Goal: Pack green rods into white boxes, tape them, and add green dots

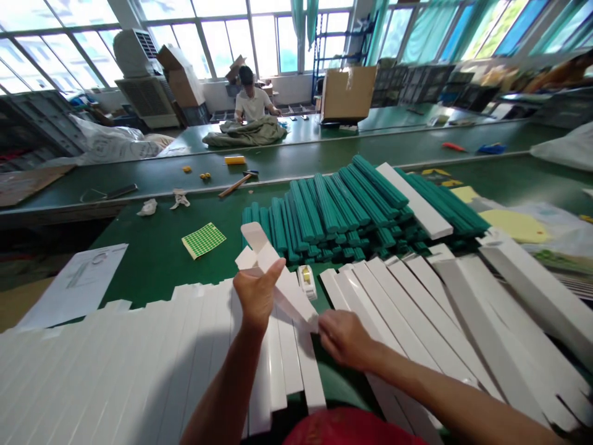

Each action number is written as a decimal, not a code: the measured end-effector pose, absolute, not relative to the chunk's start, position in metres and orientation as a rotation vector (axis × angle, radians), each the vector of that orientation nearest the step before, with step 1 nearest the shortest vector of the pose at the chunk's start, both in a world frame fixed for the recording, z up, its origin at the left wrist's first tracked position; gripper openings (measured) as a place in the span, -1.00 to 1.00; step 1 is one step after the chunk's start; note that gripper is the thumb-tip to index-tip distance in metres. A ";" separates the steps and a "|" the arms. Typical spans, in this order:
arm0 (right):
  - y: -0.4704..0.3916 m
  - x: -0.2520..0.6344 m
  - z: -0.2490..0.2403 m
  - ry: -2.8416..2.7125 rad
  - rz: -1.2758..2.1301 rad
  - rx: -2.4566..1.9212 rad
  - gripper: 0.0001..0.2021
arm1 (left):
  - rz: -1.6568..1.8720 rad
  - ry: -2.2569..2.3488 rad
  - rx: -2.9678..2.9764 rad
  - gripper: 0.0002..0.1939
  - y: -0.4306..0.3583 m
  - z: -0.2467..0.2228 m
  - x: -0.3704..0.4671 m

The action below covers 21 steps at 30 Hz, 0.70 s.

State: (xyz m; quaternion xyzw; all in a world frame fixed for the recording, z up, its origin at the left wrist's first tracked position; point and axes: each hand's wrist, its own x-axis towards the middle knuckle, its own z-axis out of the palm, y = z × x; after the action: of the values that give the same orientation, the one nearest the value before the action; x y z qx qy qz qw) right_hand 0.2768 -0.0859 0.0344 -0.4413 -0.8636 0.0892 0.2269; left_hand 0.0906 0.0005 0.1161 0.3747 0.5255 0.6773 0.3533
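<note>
A long, narrow white carton slants across in front of me, its end flaps standing open at the far end. My left hand is closed around it near those flaps, thumb along the side. At its near end, my right hand has its fingers curled in and pinches the carton. Flat white cartons lie side by side under and left of my left hand. More long white cartons lie right of my right hand. A small white tape dispenser stands just beyond the carton.
Dark green ribbed bundles are piled behind the cartons, with a white carton on top. A green sticker sheet, a printed paper and a hammer lie left. A person works with cloth across the table, near a cardboard box.
</note>
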 end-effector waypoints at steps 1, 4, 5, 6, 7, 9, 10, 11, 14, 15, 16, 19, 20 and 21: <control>-0.070 0.289 0.034 -2.206 0.221 -1.439 -0.80 | 1.725 1.381 0.985 -0.62 -0.002 0.119 0.091; -0.014 0.315 0.044 -1.878 -0.018 -1.821 -0.73 | 1.606 1.426 1.056 -0.66 -0.014 0.129 0.103; 0.004 0.320 0.051 -1.886 -0.135 -1.856 -0.65 | 1.594 1.422 1.073 -0.66 -0.018 0.133 0.108; 0.021 0.324 0.058 -1.930 -0.249 -1.866 -0.55 | 1.591 1.410 1.084 -0.66 -0.021 0.137 0.114; 0.036 0.326 0.066 -1.990 -0.344 -1.867 -0.44 | 1.589 1.390 1.092 -0.66 -0.024 0.140 0.120; 0.063 0.328 0.079 -2.106 -0.438 -1.883 -0.23 | 1.569 1.356 1.106 -0.64 -0.027 0.141 0.129; 0.074 0.328 0.084 -2.162 -0.436 -1.894 -0.20 | 1.550 1.349 1.117 -0.62 -0.028 0.139 0.134; 0.084 0.327 0.087 -2.214 -0.416 -1.902 -0.24 | 1.534 1.347 1.130 -0.61 -0.028 0.135 0.138; 0.104 0.324 0.095 -2.327 -0.348 -1.861 -0.53 | 1.503 1.364 1.161 -0.57 -0.027 0.117 0.149; 0.106 0.324 0.100 -2.338 -0.339 -1.840 -0.59 | 1.491 1.384 1.169 -0.54 -0.027 0.110 0.152; 0.106 0.325 0.108 -2.337 -0.338 -1.826 -0.62 | 1.482 1.414 1.178 -0.50 -0.026 0.104 0.154; 0.090 0.343 0.151 -2.157 -0.363 -1.890 -0.60 | 1.490 1.543 1.220 -0.39 -0.023 0.093 0.159; 0.081 0.355 0.170 -2.001 -0.392 -1.938 -0.59 | 1.498 1.581 1.236 -0.37 -0.022 0.092 0.161; 0.070 0.369 0.191 -1.849 -0.480 -1.927 -0.54 | 1.504 1.613 1.253 -0.35 -0.021 0.092 0.162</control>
State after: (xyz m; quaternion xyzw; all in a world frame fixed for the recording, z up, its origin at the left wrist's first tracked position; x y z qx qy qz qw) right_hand 0.3690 0.0697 0.1906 -0.6940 -0.6658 -0.1729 0.2126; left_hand 0.1621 -0.0207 0.0923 0.4715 0.6070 0.5660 0.2983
